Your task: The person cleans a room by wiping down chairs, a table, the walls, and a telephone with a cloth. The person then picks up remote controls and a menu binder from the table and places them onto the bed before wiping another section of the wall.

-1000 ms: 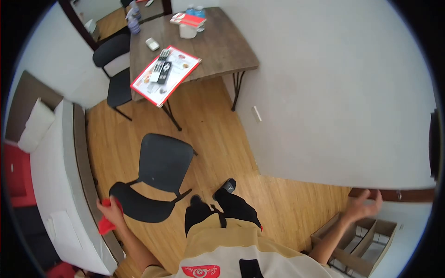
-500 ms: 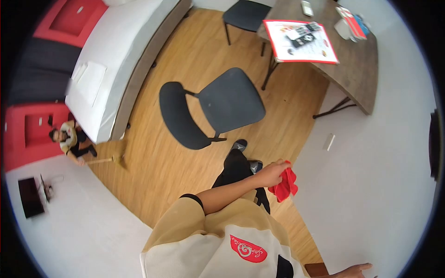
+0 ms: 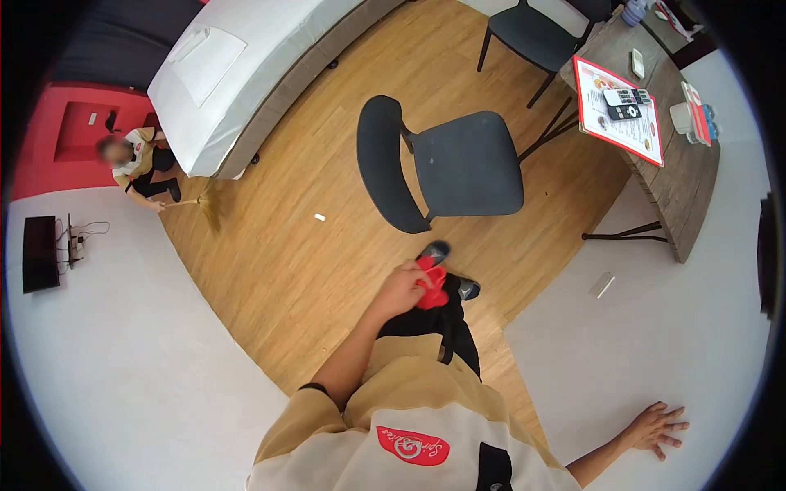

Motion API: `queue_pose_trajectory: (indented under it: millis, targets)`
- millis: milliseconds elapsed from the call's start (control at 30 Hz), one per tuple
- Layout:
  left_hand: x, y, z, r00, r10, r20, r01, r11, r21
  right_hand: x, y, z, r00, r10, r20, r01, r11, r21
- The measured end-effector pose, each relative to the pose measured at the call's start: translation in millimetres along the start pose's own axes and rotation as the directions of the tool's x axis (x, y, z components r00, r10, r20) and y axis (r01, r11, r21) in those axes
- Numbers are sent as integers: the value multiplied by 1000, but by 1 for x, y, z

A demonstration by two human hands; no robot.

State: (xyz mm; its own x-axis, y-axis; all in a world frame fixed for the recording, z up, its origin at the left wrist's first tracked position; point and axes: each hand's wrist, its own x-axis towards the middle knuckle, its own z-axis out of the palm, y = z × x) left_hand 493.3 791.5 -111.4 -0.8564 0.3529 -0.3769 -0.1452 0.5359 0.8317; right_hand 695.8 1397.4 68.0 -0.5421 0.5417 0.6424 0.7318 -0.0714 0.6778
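My left hand [image 3: 403, 288] is closed around a bunched red cloth [image 3: 434, 286], held out in front of my legs and above my shoes. Part of the cloth hangs below the fingers. Off to the right, my right hand [image 3: 657, 429] has its fingers spread at the white wall [image 3: 573, 360]; whether the palm presses on it I cannot tell. A black chair [image 3: 471, 164] stands just beyond my feet, its backrest towards the left.
Another person [image 3: 135, 164] crouches by the bed [image 3: 237, 74] with a broom [image 3: 207, 204]. A small white object [image 3: 319, 217] lies on the wood floor. At right, a table [image 3: 679, 196] carries a red-edged menu [image 3: 598, 123] and remotes [image 3: 625, 111]. A second chair [image 3: 532, 37] stands behind.
My left hand has swung leftward and a little up with the red cloth. My right hand has risen further into view, fingers spreading. The whole view has shifted, showing more of the table.
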Motion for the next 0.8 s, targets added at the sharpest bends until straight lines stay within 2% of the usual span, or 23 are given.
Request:
queue_pose_trajectory:
  millis: [100, 133, 167, 200, 233, 267, 300, 367, 400, 433, 467, 533, 567, 600, 633, 667, 700, 733, 767, 800]
  targets:
    - [-33, -72, -27, 961, -142, -238, 134, 990, -48, 2, 1, -1, 998, 4, 57, -4, 1000, -8]
    - [-41, -94, -39, 931, -214, -297, 205, 977, -61, 0, 4, 0, 992, -70, -102, 86, 983, 162]
    - [-47, -106, -54, 935, -206, -290, 196, 979, -62, -6, 7, -4, 956, -118, -268, 201, 930, 307]
    - [-51, -117, -70, 871, -397, -291, 412, 911, -9, -13, 4, -29, 957, -111, -269, 193, 935, 299]
    - [-56, -131, -84, 764, -569, -304, 608, 793, 43, -19, -5, -76, 978, -183, 96, 180, 983, 36]
    - [-59, -153, -95, 768, -566, -299, 603, 797, 39, -28, -13, -109, 882, -130, 453, 250, 944, -216]
    - [-61, -183, -103, 787, -539, -301, 581, 811, 68, -52, -11, -85, 876, -231, 423, 307, 944, -120]
    - [-70, -241, -111, 807, -518, -284, 561, 822, 95, -117, -32, -68, 689, -318, 651, 135, 939, 316]
    - [-71, -269, -111, 825, -457, -332, 510, 856, 89, -166, -41, -22, 683, -545, 486, 98, 728, 678]
    - [-75, -298, -111, 836, -397, -379, 459, 884, 87, -200, -65, -90, 560, -628, 541, -95, 600, 794]
    - [-81, -326, -109, 835, -407, -370, 464, 882, 78, -252, -97, -106, 589, -755, 289, -24, 341, 940]
    - [-94, -383, -98, 808, -428, -404, 496, 865, 75, -338, -178, -206, 387, -900, 202, -90, 181, 979]
    - [-105, -418, -86, 816, -404, -413, 494, 859, 134, -391, -224, -235, 330, -944, 27, -37, 16, 999]
    - [-115, -422, -86, 796, -457, -397, 538, 835, 118, -427, -263, -298, 157, -985, -68, -27, -73, 997]
    - [-122, -422, -84, 775, -506, -379, 580, 808, 106, -483, -308, -325, 124, -931, -343, -201, -362, 910]
    - [-130, -434, -74, 759, -534, -373, 602, 793, 89, -488, -328, -418, -38, -938, -345, -351, -311, 883]
    - [-142, -446, -64, 743, -565, -360, 627, 776, 76, -556, -382, -410, -81, -749, -658, -168, -640, 750]
    - [-157, -457, -55, 765, -554, -327, 620, 771, 146, -572, -409, -461, -317, -794, -518, -216, -471, 855]
    - [-162, -464, -51, 782, -547, -298, 612, 762, 209, -610, -454, -482, -477, -714, -512, 14, -589, 808]
    - [-158, -461, -62, 772, -571, -280, 619, 776, 125, -638, -491, -505, -489, -710, -506, 9, -585, 811]
